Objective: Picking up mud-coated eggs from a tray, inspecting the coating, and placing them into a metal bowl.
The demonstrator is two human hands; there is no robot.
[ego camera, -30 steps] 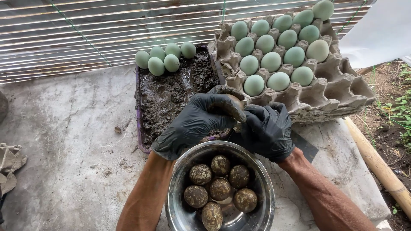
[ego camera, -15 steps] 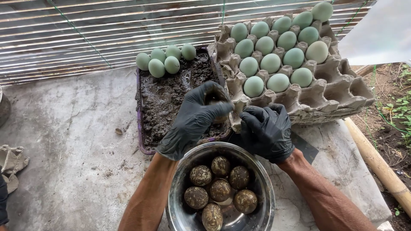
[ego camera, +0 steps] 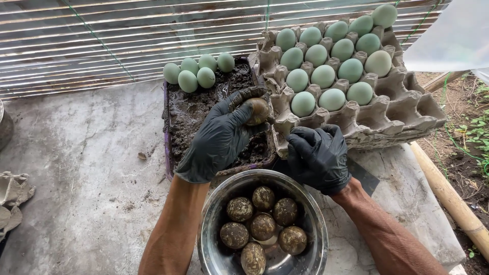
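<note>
Gripping a mud-caked egg (ego camera: 256, 110), left hand (ego camera: 218, 138).

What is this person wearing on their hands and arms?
Both the left hand and the right hand wear thin, snug black disposable gloves ending at the wrist, with a dull sheen and smears of wet mud. The forearms are bare: no sleeves, watch or jewellery in view.

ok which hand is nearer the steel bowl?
Right. The right hand hovers just above the steel bowl at its far rim; the left hand is farther up over the mud tray, holding a mud-coated egg.
</note>
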